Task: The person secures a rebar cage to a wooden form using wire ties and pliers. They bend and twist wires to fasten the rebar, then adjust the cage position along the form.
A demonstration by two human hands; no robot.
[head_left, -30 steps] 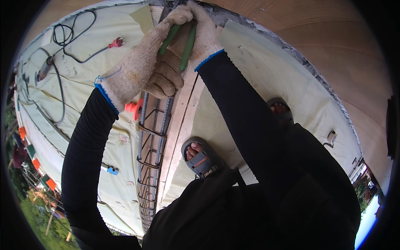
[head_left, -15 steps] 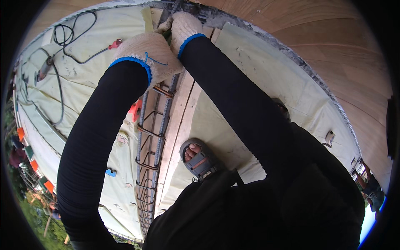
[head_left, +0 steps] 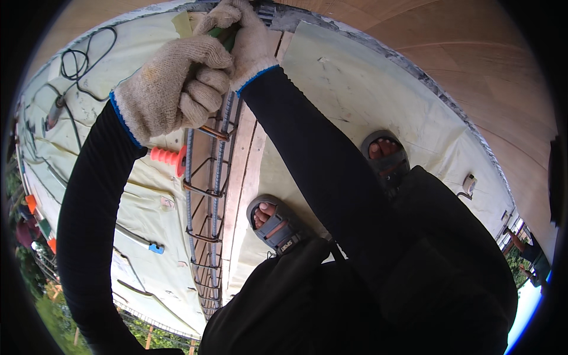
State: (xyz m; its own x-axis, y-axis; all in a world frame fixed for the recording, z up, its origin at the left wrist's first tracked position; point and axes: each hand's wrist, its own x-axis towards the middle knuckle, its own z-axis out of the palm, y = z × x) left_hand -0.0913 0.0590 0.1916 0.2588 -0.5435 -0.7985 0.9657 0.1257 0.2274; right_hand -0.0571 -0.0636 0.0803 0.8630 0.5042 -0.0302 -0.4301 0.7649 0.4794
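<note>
Both hands wear off-white knitted gloves with blue cuffs and are close together at the top of the view. My left hand (head_left: 177, 83) is curled into a fist; whatever lies inside it is hidden. Beyond it, my right hand (head_left: 248, 47) has its fingers wrapped round a green-handled tool (head_left: 227, 39), mostly covered by the gloves, so its exact kind does not show. Below the hands runs a long rebar cage (head_left: 204, 192) of ribbed bars with bent stirrups, set in a narrow gap beside a wooden board (head_left: 242, 157).
An orange ribbed handle with a round guard (head_left: 168, 157) lies left of the cage. Further left are a power tool (head_left: 54, 112), a coiled black cable (head_left: 77, 65) and a blue-ended strip (head_left: 155, 248). Pale sheeting (head_left: 319, 89) covers the floor; plywood (head_left: 449, 65) curves along the right.
My left hand has turned and shifted left, so its curled fingers now show. My right hand has moved slightly left. More of the orange handle and my right sandal is visible.
</note>
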